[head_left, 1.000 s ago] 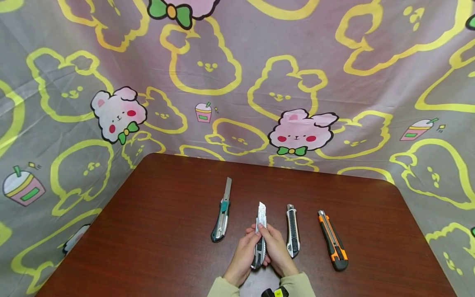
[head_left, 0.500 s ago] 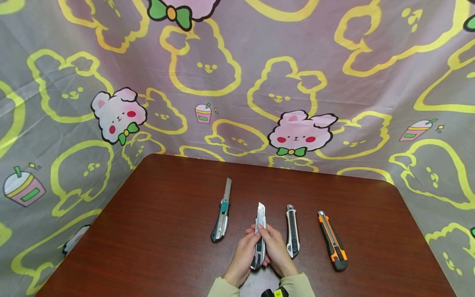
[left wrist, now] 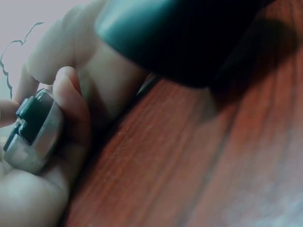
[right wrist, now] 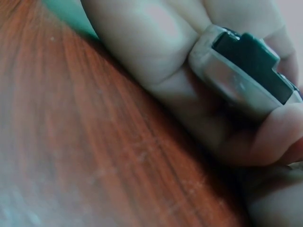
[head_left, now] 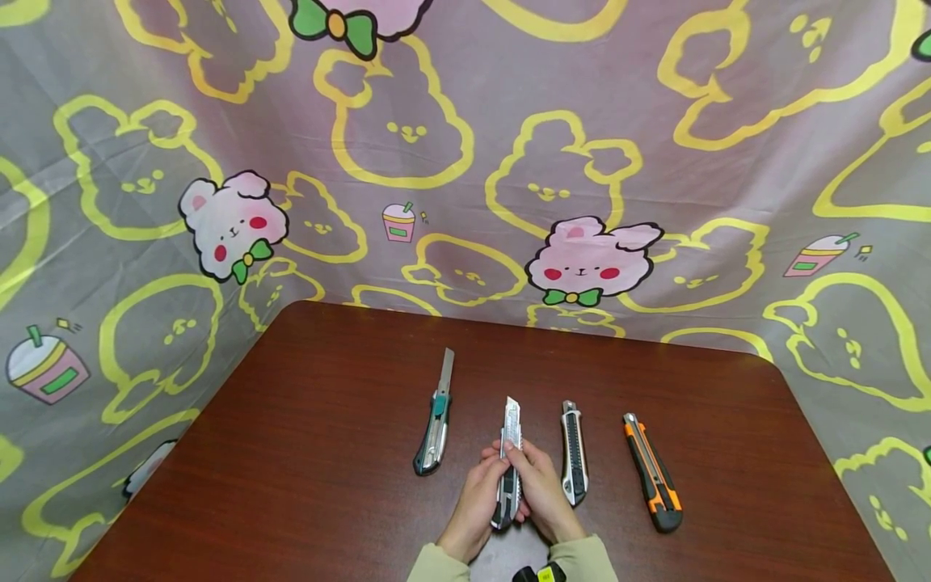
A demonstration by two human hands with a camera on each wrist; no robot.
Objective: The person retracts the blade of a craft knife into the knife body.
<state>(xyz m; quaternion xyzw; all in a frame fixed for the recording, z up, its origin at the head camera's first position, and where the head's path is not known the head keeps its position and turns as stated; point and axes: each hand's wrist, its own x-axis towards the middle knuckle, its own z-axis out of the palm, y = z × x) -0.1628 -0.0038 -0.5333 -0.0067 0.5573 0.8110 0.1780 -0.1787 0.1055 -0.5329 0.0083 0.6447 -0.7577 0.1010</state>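
Note:
In the head view a silver-and-black utility knife (head_left: 507, 501) lies between both hands, its blade pointing away toward the back of the table. My left hand (head_left: 476, 493) grips it from the left with curled fingers. From the right, my right hand (head_left: 545, 491) holds the same knife, its thumb lying along the top of the body. Both wrist views show the knife's butt end: the silver casing (left wrist: 33, 153) with a black insert in the left one, the black part (right wrist: 251, 61) in the right one. Fingers hide much of the middle of the knife.
On the brown table (head_left: 313, 453) lie a teal-and-silver utility knife (head_left: 435, 436) with a long blade out, a white-and-black one (head_left: 574, 453), and an orange-and-black one (head_left: 652, 473). A patterned cloth (head_left: 436, 202) hangs around the table. A black device with a yellow label (head_left: 545, 574) sits near the right wrist.

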